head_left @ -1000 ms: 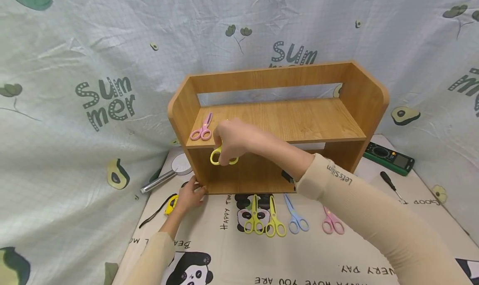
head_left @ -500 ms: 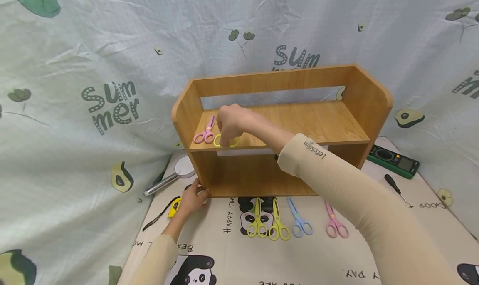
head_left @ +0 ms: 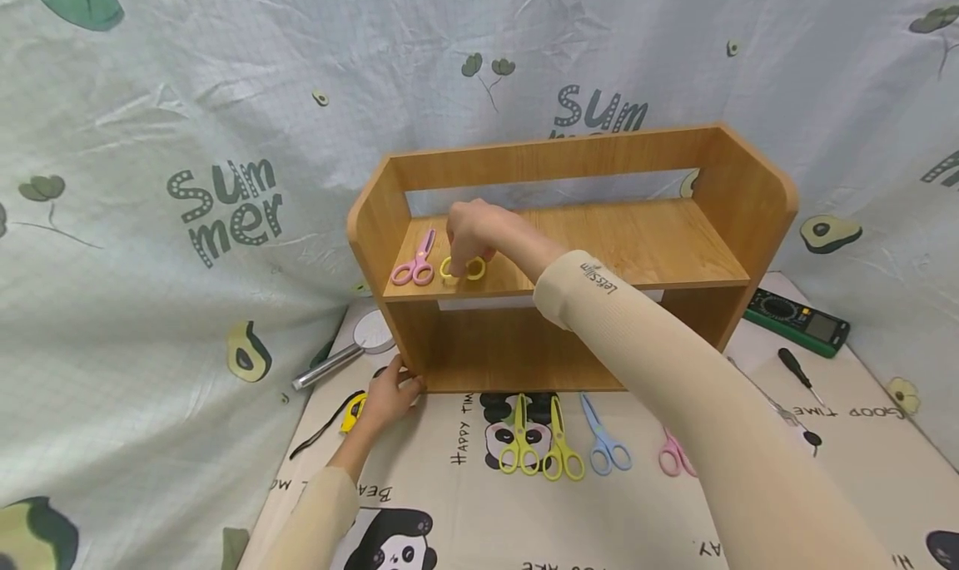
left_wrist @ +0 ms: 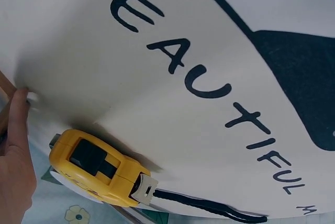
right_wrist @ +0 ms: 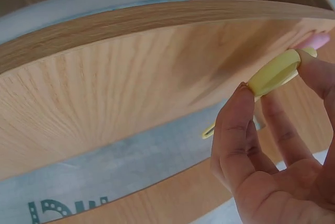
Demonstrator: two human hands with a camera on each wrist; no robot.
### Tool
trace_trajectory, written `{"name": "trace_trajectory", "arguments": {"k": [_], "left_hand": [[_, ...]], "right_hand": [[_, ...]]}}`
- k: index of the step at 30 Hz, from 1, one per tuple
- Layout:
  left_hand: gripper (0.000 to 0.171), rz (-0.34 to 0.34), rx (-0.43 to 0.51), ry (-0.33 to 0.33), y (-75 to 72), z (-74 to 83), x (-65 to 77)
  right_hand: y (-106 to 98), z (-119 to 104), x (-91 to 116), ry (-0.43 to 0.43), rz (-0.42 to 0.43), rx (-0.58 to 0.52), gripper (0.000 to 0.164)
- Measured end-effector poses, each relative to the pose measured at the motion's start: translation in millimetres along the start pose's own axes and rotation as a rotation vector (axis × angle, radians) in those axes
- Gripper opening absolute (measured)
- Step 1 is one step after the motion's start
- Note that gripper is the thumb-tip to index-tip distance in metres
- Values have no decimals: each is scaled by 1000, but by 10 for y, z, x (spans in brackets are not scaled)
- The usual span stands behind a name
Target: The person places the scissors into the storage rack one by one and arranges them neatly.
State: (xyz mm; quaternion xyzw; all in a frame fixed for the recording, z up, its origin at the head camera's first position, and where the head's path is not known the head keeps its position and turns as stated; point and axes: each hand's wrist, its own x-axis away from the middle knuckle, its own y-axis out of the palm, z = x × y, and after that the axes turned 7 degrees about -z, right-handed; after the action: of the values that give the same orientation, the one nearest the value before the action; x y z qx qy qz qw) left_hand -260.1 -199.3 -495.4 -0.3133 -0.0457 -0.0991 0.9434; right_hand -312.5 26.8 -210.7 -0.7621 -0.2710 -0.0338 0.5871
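My right hand [head_left: 474, 230] pinches yellow scissors [head_left: 475, 269] by the handle loops, over the left part of the upper board of a wooden shelf [head_left: 607, 241]. In the right wrist view, thumb and fingertips of the right hand [right_wrist: 272, 169] grip one yellow loop [right_wrist: 275, 72]; the blades are mostly hidden. Pink scissors [head_left: 416, 267] lie just left on the same board, handles toward the front. My left hand [head_left: 390, 398] rests against the shelf's lower left corner, a straight finger touching the wood in the left wrist view.
Before the shelf lie two yellow-green scissors [head_left: 520, 449], blue scissors [head_left: 604, 447] and pink scissors [head_left: 672, 455], partly behind the right arm. A yellow tape measure [left_wrist: 97, 166] and a magnifying glass [head_left: 330, 365] are left; a green multimeter [head_left: 797, 322] and a screwdriver [head_left: 796, 368] are right.
My right hand has raised the yellow scissors from in front of the upper board's edge and moved them back over the board, beside the pink pair. The left hand stays at the shelf corner.
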Motion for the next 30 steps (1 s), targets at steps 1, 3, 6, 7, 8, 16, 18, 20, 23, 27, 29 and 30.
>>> {"name": "trace_trajectory", "arguments": {"k": [1, 3, 6, 7, 8, 16, 18, 20, 23, 27, 29, 30], "left_hand": [[47, 0, 2, 1, 0, 1, -2], [49, -4, 0, 1, -1, 3, -3], [51, -8, -5, 1, -4, 5, -5], [52, -9, -8, 2, -4, 2, -6], [52, -8, -10, 1, -5, 3, -5], [56, -8, -14, -3, -2, -11, -6], [56, -8, -11, -4, -3, -4, -5], [57, -7, -13, -4, -6, 6, 0], [56, -6, -19, -11, -9, 20, 6], [58, -8, -23, -22, -3, 24, 7], [59, -9, -21, -22, 3, 20, 5], [59, -11, -21, -24, 7, 15, 2]], "right_hand": [[1, 11, -10, 2, 0, -2, 17], [1, 35, -29, 13, -2, -5, 17], [-5, 71, -57, 36, -3, -15, 17], [-5, 80, -67, 42, -4, -20, 16], [-5, 89, -76, 48, -5, -26, 17], [42, 80, -157, 46, 8, -22, 14], [51, 70, -172, 43, 19, -15, 14], [53, 63, -179, 44, 28, -15, 15], [53, 62, -182, 52, 33, -19, 17], [55, 73, -177, 64, 28, -36, 16], [60, 79, -176, 69, 24, -45, 17], [64, 80, -177, 71, 21, -48, 18]]}}
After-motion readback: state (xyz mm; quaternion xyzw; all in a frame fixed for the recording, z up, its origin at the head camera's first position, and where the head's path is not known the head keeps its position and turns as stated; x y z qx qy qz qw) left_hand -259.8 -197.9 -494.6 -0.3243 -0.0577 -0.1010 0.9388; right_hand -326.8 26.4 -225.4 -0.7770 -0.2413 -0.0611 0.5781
